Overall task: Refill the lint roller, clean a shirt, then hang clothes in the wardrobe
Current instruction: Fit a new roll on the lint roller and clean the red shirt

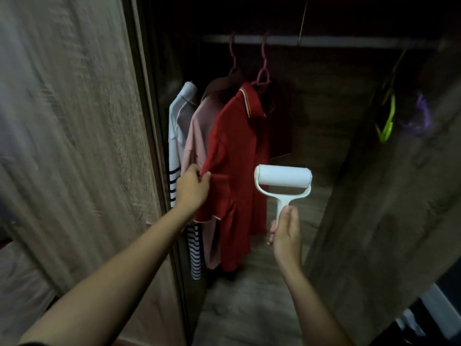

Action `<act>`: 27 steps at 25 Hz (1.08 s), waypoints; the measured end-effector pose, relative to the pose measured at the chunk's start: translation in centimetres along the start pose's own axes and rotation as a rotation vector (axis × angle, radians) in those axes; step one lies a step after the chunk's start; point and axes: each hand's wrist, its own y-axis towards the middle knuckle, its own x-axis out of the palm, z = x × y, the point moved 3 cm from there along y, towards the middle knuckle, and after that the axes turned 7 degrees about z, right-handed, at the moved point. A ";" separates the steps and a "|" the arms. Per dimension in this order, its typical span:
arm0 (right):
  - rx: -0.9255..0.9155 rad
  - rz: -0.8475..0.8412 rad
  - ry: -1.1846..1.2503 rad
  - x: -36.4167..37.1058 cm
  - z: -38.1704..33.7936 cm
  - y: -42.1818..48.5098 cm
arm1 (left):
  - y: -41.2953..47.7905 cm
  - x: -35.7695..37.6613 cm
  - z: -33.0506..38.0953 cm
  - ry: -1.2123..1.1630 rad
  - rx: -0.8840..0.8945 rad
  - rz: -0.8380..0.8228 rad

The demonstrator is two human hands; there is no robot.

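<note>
A red polo shirt [237, 156] hangs on a pink hanger [262, 73] from the wardrobe rail [324, 41]. My left hand [192, 187] pinches the red shirt's sleeve edge at its left side. My right hand [287, 233] grips the handle of a white lint roller [283, 179], held upright just right of the shirt and not touching it. Behind the red shirt hang a pale pink shirt [199, 126] and a white shirt with navy stripes [175, 146].
The open wardrobe door [74, 146] stands at the left and a wooden side panel [389, 196] at the right. A green hanger [388, 116] and a purple hanger [420, 116] hang at the right. The wardrobe floor [249, 295] lies below.
</note>
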 end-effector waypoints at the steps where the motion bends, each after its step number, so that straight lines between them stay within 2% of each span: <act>1: -0.004 -0.023 0.011 0.1 0.0 0.3 | -0.3 -1.1 -0.1 -0.043 -0.002 0.074; 4: -0.012 -0.083 0.000 0.9 0.6 0.8 | 0.1 -4.8 0.1 0.022 0.126 0.277; 6: 0.006 -0.106 -0.003 1.9 1.5 0.8 | 0.9 -7.0 0.1 0.080 0.234 0.340; 9: 0.042 -0.133 -0.011 4.2 3.7 0.3 | 2.3 -9.3 -0.4 0.083 0.360 0.304; 12: 0.115 -0.192 -0.068 6.8 6.9 -1.6 | 3.7 -10.8 -1.8 0.060 0.373 0.229; 15: 0.160 -0.256 -0.337 9.1 7.8 -1.4 | 5.3 -11.7 -2.5 0.017 0.395 0.176; 17: 0.098 -0.194 -0.458 11.3 5.7 1.7 | 6.3 -12.0 -3.0 -0.016 0.404 0.146; 21: -0.102 -0.038 -0.268 15.3 0.2 9.0 | 7.3 -12.1 -3.2 -0.003 0.476 0.090; 23: -0.035 -0.061 -0.340 16.0 4.0 7.9 | 7.4 -12.0 -3.2 -0.024 0.499 0.076; 24: 0.058 -0.130 -0.403 16.2 7.7 5.5 | 7.5 -12.0 -3.2 -0.036 0.513 0.077; 26: 0.363 -0.329 -0.490 15.8 15.1 -1.2 | 7.6 -12.0 -3.4 -0.055 0.522 0.067; 27: 0.461 -0.357 -0.499 15.2 17.5 -3.7 | 7.7 -12.0 -3.5 -0.072 0.523 0.050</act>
